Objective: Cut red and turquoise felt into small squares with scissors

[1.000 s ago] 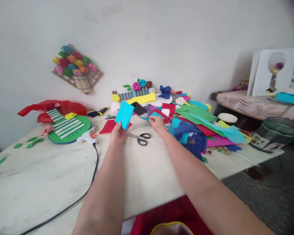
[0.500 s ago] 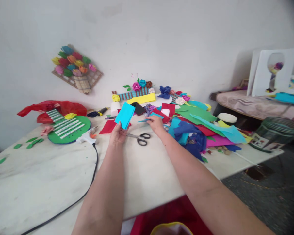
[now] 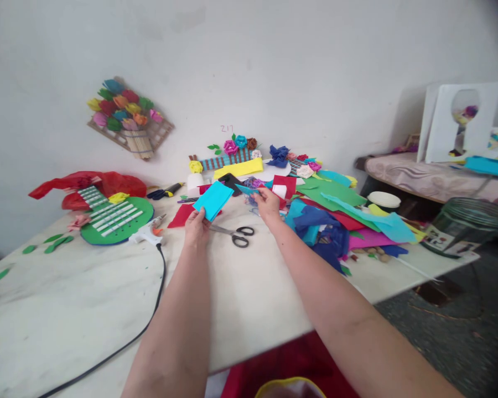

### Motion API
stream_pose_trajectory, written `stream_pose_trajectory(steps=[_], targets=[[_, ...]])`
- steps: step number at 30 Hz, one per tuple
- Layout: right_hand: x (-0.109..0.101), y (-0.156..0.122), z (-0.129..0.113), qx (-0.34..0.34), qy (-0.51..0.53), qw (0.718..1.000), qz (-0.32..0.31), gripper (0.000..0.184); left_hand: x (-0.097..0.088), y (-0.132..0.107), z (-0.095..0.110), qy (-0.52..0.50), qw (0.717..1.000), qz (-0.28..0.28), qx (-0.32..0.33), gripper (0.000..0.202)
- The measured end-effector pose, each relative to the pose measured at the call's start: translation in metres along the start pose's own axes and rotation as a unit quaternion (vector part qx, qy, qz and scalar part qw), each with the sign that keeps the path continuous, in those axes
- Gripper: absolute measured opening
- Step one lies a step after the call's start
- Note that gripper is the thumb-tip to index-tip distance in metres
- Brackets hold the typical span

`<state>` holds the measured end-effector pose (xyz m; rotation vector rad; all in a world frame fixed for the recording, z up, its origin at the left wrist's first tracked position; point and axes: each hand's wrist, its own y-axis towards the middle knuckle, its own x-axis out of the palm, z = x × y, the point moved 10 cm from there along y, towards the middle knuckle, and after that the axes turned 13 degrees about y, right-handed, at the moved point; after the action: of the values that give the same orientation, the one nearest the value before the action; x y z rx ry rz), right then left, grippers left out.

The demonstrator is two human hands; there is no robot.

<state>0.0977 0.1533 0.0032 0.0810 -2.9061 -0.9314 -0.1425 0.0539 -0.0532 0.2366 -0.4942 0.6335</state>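
My left hand [image 3: 197, 224] is closed on the lower corner of a folded turquoise paper sheet [image 3: 213, 200], held above the white table [image 3: 87, 298]. To its right, my right hand [image 3: 266, 202] pinches a small turquoise paper scrap [image 3: 246, 189] lifted off the table. Black-handled scissors [image 3: 236, 234] lie on the table between and just below the two hands. A red paper piece [image 3: 182, 215] lies under the held sheet.
A heap of coloured paper sheets [image 3: 340, 213] covers the table's right side. A glue gun [image 3: 147, 232] with a black cord [image 3: 149, 320] lies at left, beside a green disc with white strips [image 3: 116, 216]. Paper flower crafts [image 3: 240, 152] stand along the wall.
My right hand has lifted the small turquoise scrap up off the table. The left hand has tilted the folded sheet flatter and lowered it slightly.
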Motion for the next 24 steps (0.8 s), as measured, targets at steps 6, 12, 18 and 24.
stream_pose_trajectory(steps=[6,12,18,24], targets=[[0.003,-0.003,-0.025,-0.085,-0.039,0.995,-0.013,0.028,0.003,-0.003,0.002,0.041,0.999,-0.009,0.017,0.056],[0.017,-0.014,-0.046,-0.14,-0.061,0.987,-0.055,0.029,0.013,-0.004,-0.001,0.075,0.995,-0.062,0.019,0.052],[0.043,-0.03,-0.05,-0.166,-0.092,0.974,-0.126,0.031,0.028,-0.01,-0.006,0.108,0.987,-0.122,0.015,0.031],[0.071,-0.048,-0.053,-0.205,-0.204,0.934,-0.209,0.034,0.035,-0.015,-0.007,0.129,0.983,-0.132,0.007,0.031]])
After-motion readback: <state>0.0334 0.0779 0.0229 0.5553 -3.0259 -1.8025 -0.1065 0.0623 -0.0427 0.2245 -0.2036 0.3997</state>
